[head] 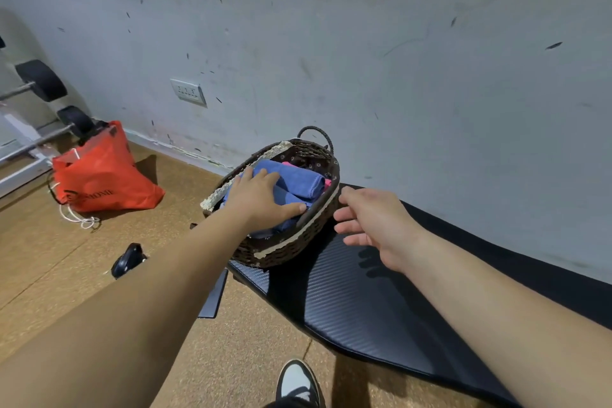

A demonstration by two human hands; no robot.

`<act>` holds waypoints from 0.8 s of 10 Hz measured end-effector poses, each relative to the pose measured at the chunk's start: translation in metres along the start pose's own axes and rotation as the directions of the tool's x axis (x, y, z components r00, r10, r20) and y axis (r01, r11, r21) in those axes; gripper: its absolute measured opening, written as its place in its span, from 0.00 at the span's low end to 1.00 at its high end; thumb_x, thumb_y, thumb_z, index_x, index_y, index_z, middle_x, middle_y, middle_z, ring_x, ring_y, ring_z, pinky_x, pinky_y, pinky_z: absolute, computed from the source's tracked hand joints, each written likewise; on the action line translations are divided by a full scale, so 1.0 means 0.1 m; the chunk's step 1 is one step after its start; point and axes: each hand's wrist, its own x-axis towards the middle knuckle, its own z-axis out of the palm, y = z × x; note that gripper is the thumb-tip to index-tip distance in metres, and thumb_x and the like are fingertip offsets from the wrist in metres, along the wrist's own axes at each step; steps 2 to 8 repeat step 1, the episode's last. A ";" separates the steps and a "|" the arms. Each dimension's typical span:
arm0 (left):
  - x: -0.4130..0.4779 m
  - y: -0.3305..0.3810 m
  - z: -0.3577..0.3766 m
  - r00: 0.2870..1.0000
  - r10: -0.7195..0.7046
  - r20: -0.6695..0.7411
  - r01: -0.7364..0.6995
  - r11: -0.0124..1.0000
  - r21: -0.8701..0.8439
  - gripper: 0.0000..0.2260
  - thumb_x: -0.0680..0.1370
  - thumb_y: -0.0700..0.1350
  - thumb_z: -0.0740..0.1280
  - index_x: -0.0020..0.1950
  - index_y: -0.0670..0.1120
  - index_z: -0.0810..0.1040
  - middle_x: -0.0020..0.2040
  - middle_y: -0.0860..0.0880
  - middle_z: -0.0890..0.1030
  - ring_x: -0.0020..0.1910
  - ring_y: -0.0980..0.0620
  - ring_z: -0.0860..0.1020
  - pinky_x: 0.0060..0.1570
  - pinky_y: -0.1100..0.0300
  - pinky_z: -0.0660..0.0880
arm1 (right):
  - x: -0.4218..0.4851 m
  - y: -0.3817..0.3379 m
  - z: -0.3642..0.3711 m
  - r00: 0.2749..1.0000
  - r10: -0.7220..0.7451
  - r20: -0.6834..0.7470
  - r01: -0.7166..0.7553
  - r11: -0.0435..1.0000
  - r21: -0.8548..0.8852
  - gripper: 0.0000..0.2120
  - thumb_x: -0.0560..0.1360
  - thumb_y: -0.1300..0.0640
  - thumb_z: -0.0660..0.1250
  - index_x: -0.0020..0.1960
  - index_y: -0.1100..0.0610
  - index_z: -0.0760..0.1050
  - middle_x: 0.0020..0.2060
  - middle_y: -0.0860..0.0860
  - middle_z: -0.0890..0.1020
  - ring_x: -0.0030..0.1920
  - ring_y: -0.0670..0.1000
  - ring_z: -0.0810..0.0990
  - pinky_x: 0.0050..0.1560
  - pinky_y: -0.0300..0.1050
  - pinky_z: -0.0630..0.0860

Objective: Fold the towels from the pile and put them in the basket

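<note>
A: Left hand (261, 199)?
B: Flat on blue towels (298, 177) inside basket (288, 248), fingers straight, gripping nothing.
A: Right hand (374, 225)?
B: Spread, empty, just beside the rim, above bench (364, 308). Pink cloth (328, 183) beneath, perhaps another towel.

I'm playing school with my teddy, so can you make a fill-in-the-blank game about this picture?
The top towel in the basket is ____.
The left hand rests on that towel, while the right hand holds ____.
The basket stands on a padded surface coloured ____.
Missing words: blue, nothing, black.
</note>
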 end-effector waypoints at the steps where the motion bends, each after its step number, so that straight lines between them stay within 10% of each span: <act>1: -0.21 0.20 -0.13 0.984 0.007 -0.177 -0.046 0.974 -0.222 0.22 0.80 0.62 0.67 0.65 0.48 0.76 0.69 0.44 0.78 0.69 0.42 0.73 0.69 0.45 0.69 | -0.19 -0.03 -0.20 0.999 -0.040 0.017 0.041 0.999 -0.019 0.12 0.81 0.47 0.66 0.58 0.54 0.80 0.48 0.53 0.86 0.43 0.50 0.86 0.42 0.46 0.83; 8: -0.21 0.20 -0.13 0.984 0.007 -0.177 -0.046 0.974 -0.222 0.22 0.80 0.62 0.67 0.65 0.48 0.76 0.69 0.44 0.78 0.69 0.42 0.73 0.69 0.45 0.69 | -0.19 -0.03 -0.20 0.999 -0.040 0.017 0.041 0.999 -0.019 0.12 0.81 0.47 0.66 0.58 0.54 0.80 0.48 0.53 0.86 0.43 0.50 0.86 0.42 0.46 0.83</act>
